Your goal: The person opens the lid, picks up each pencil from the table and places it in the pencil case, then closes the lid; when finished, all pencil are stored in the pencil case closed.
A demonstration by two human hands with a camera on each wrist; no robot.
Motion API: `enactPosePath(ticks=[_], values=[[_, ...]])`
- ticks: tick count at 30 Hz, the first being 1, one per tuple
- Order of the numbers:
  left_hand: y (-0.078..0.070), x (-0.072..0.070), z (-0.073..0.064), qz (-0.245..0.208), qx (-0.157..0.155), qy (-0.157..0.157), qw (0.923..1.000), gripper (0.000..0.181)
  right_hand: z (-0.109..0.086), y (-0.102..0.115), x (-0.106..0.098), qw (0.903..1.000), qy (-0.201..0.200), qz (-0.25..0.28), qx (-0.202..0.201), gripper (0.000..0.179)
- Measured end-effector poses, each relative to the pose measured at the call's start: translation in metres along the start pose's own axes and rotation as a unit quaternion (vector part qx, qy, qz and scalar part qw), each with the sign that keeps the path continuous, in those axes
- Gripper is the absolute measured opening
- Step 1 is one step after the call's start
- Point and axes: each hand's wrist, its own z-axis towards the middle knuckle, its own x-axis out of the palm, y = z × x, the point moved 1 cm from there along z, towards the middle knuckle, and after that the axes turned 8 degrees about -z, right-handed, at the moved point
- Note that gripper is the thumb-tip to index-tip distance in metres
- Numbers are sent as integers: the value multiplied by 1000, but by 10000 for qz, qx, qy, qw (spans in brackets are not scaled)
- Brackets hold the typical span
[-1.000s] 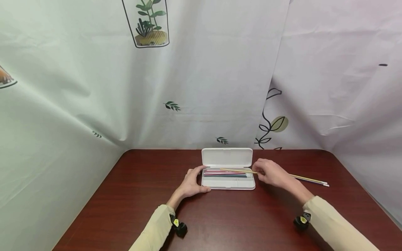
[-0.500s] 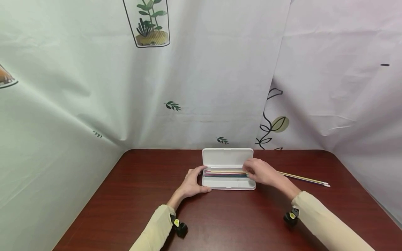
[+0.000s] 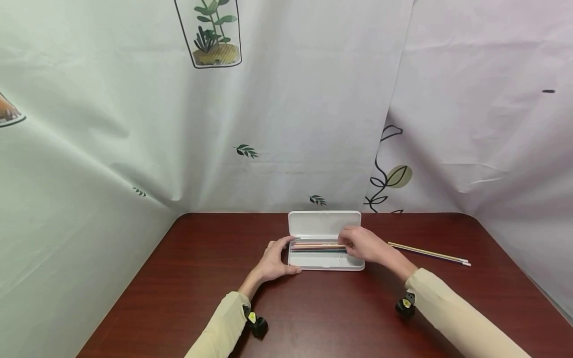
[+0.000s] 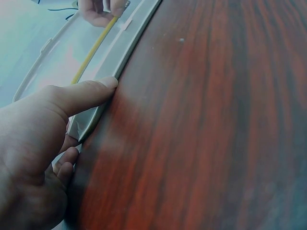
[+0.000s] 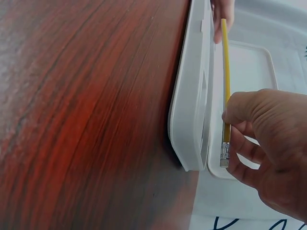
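An open white pencil case (image 3: 313, 261) lies at the far middle of the table, its lid (image 3: 324, 223) raised at the back. Several pencils (image 3: 315, 250) lie lengthwise in its rear compartment. My left hand (image 3: 271, 262) holds the case's left end, thumb on the front edge and fingers around the end and back corner. Above the case's right part, my right hand (image 3: 363, 244) pinches a yellow pencil (image 5: 226, 67) between thumb and fingers near its eraser end. That pencil runs along the case, pointing left toward my left hand.
A yellow pencil and a dark pencil (image 3: 440, 259) with white erasers lie together on the brown table (image 3: 331, 318), right of the case. A white patterned cloth (image 3: 286, 124) hangs behind the table and along its sides.
My right hand has moved left with the yellow pencil, from beyond the case's right end to over its compartment. My left hand stays on the case.
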Motion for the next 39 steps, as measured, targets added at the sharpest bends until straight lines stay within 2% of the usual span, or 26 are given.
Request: enactPosePath(ticks=[21,39], values=[[0,1,1,57,-22,22,10000,88,6,1,10,9999,48,111,-112,23],[0,1,1,21,-52,15,10000,88,6,0,14,9999,-6,100,-6,21]])
